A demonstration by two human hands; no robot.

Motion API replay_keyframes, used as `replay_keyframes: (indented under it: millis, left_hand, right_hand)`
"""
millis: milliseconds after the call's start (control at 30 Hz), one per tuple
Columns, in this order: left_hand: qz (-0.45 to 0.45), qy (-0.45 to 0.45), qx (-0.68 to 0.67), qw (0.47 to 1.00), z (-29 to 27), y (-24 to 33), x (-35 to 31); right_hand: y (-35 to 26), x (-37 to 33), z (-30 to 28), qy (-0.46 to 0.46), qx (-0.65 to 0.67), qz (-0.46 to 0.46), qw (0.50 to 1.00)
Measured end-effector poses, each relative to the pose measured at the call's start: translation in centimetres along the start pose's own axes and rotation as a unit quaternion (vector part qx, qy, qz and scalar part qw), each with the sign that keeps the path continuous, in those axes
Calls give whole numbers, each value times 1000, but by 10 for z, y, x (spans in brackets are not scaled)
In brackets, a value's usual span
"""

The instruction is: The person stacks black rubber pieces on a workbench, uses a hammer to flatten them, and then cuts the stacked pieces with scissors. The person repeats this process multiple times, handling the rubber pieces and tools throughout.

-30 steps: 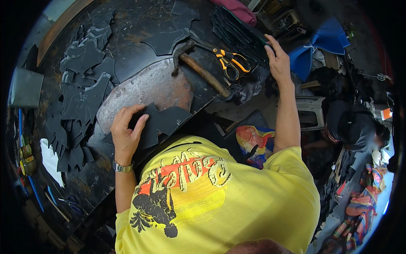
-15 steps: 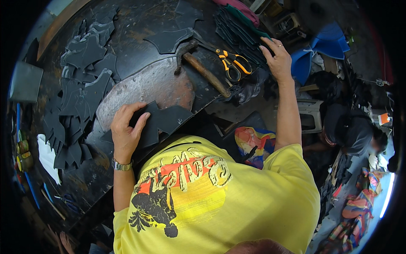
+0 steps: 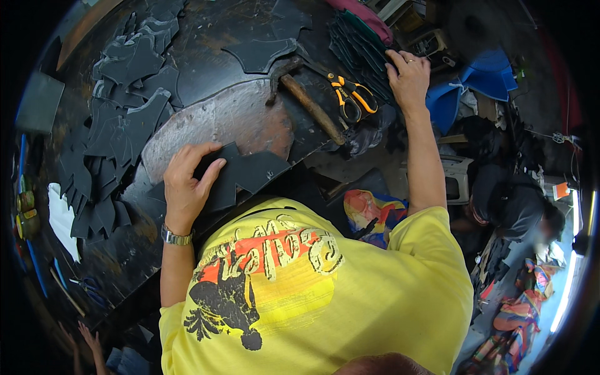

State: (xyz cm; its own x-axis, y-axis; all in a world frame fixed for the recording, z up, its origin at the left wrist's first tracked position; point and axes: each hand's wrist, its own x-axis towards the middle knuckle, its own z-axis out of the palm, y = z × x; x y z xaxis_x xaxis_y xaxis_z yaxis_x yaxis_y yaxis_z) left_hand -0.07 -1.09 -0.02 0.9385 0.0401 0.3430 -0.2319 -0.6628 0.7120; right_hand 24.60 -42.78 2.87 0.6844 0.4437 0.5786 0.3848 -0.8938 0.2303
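Observation:
My left hand (image 3: pixel 190 184), with a metal-band watch at its wrist, rests on a dark grey cut-out piece (image 3: pixel 256 170) at the table's near edge. Its thumb and fingers hold the piece's left part; some of that part is hidden under the hand. My right hand (image 3: pixel 409 80) reaches far right, thumb and forefinger apart at the edge of a stack of dark sheets (image 3: pixel 359 53). Whether the fingertips press on the stack is hard to tell. Orange-and-black scissors (image 3: pixel 350 97) and a wooden-handled hammer (image 3: pixel 312 109) lie between the hands.
Piles of dark cut pieces (image 3: pixel 128 131) cover the table's left side, beside a worn metal plate (image 3: pixel 212 119). One cut piece (image 3: pixel 259 55) lies beyond the hammer. Blue plastic (image 3: pixel 481 75) and a person in dark clothes (image 3: pixel 509 194) are at right. Another person's hands (image 3: pixel 90 340) show lower left.
The view has shifted slightly. My right hand's fingers have bent a little more at the stack's edge. My left hand stays on the cut-out piece. The other person's hands at lower left have risen.

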Motion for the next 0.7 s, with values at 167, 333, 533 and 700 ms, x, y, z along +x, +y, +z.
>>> replay_keyframes:
  millis: [167, 333, 533, 700]
  left_hand:
    - [-3, -7, -1, 1000, -1, -1, 0]
    - [-3, -3, -7, 1000, -1, 0, 1]
    - [-7, -9, -4, 1000, -1, 0, 1]
    - [-2, -8, 0, 1000, -1, 0, 1]
  right_hand:
    - [6, 2, 9, -24, 105, 22, 994]
    - [14, 9, 8, -49, 105, 2, 993]
    - [3, 8, -3, -76, 96, 8, 992]
    - [-3, 8, -4, -70, 92, 18, 993]
